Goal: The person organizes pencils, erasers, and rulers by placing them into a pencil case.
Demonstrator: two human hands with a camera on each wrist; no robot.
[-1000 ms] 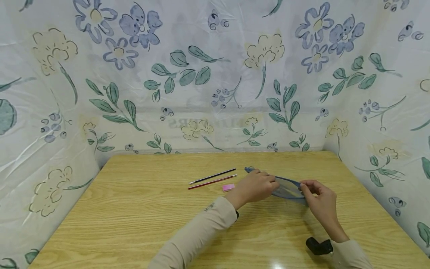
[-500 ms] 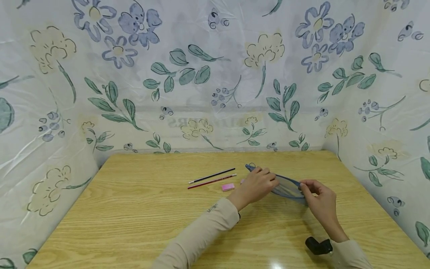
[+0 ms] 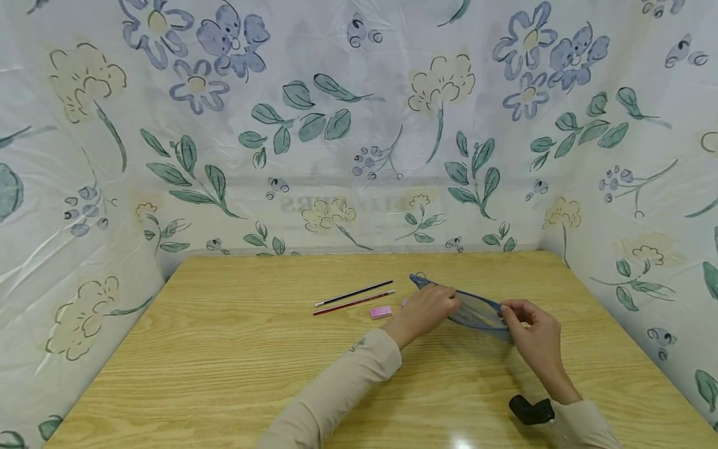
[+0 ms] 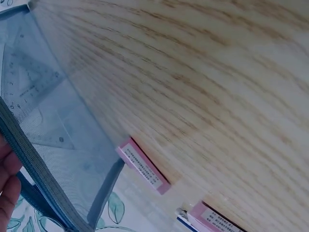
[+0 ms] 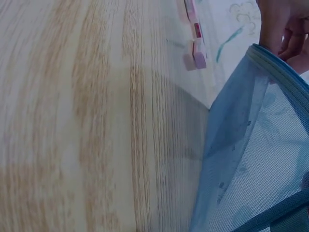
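A blue mesh zip pouch [image 3: 477, 312] is held above the right half of the table, its zipped mouth spread apart. My right hand [image 3: 535, 327] pinches its right end between thumb and fingers. My left hand [image 3: 429, 310] grips the zipper edge [image 4: 34, 164] nearer the other end, fingers curled over it. Through the mesh, the left wrist view shows a clear set square [image 4: 31, 79] with printed numbers inside. Left of the left hand lies a pink eraser [image 3: 381, 312] in a printed sleeve. A second pink eraser [image 3: 404, 302] is mostly hidden behind that hand.
A dark blue pencil [image 3: 354, 294] and a red pencil [image 3: 354, 302] lie side by side on the wooden table [image 3: 224, 349], left of the pouch. A black device [image 3: 531, 410] sits at the right wrist. Floral cloth [image 3: 359, 143] walls the back and sides.
My left hand has drawn slightly left and down along the pouch's edge, uncovering more of its far end and the second eraser. The right hand keeps its pinch in place.
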